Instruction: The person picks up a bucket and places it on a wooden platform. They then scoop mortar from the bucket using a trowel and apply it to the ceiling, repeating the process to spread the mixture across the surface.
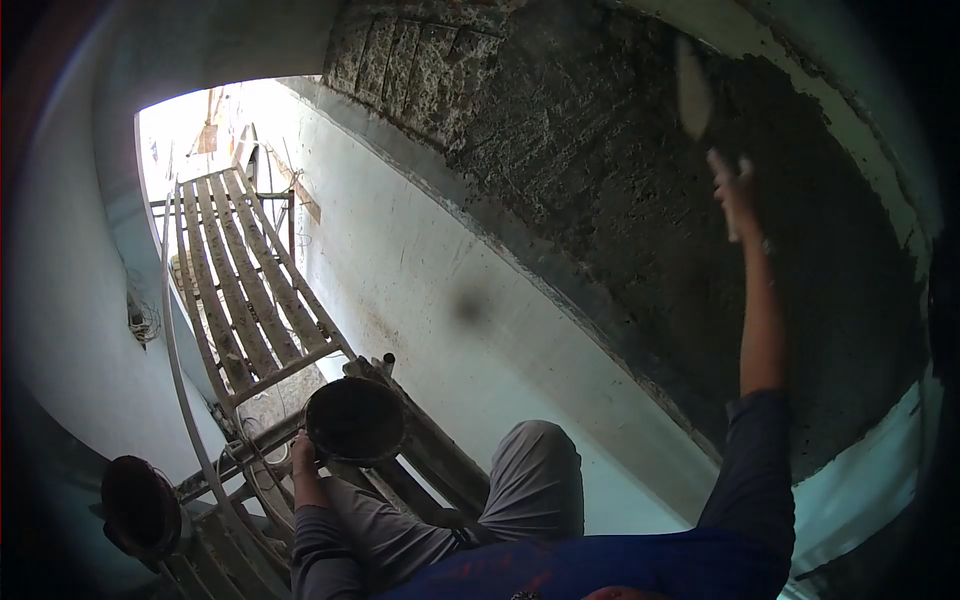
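Observation:
My right hand (735, 195) is raised at the upper right, its fingers wrapped round the handle of a trowel (693, 95). The pointed blade, slightly blurred, is held up against the sloping surface of dark, rough wet mortar (600, 150). Low on the left, my left hand (303, 455) grips the side of a round black bucket (355, 425). The bucket is beside my knee above the slats, and its inside is too dark to make out. How the left fingers sit on the rim is partly hidden.
A slatted metal scaffold platform (240, 280) stretches toward the bright opening. Another dark bucket (145, 510) stands at the lower left. A hose (175, 340) runs down past the platform. A pale wall (420, 280) lies below the mortar, and wires (145, 320) stick out of the left wall.

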`<action>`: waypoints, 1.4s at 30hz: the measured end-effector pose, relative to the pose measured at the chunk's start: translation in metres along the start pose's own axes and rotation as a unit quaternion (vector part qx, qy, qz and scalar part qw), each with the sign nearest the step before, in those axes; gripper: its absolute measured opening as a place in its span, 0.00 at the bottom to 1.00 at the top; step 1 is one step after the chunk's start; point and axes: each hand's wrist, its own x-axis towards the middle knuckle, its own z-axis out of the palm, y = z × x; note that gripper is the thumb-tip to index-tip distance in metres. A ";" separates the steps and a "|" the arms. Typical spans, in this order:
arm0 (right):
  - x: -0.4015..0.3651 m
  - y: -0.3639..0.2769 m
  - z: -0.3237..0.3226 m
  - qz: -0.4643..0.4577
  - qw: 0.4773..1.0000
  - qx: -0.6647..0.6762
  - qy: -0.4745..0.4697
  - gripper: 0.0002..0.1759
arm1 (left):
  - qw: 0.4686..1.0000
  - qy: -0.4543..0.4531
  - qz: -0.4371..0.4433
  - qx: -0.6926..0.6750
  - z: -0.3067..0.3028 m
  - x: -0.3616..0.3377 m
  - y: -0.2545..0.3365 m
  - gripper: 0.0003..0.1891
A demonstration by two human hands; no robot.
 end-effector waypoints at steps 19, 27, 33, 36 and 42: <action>-0.423 0.013 0.252 -0.293 0.654 -0.157 -0.679 0.23 | 0.954 0.187 0.218 -0.088 0.063 -0.053 0.039 0.27; -0.482 -0.015 0.288 -0.303 0.644 -0.087 -0.697 0.16 | 0.932 0.280 0.221 0.058 0.089 -0.074 0.033 0.30; -0.463 0.018 0.316 -0.412 0.629 -0.178 -0.634 0.11 | 0.936 0.258 0.228 0.071 0.087 -0.074 0.023 0.32; -0.425 0.020 0.311 -0.412 0.690 -0.169 -0.571 0.10 | 0.923 0.277 0.252 0.087 0.086 -0.086 0.028 0.32; -0.467 0.041 0.342 -0.457 0.700 -0.171 -0.521 0.10 | 0.911 0.314 0.263 0.053 0.109 -0.127 0.043 0.31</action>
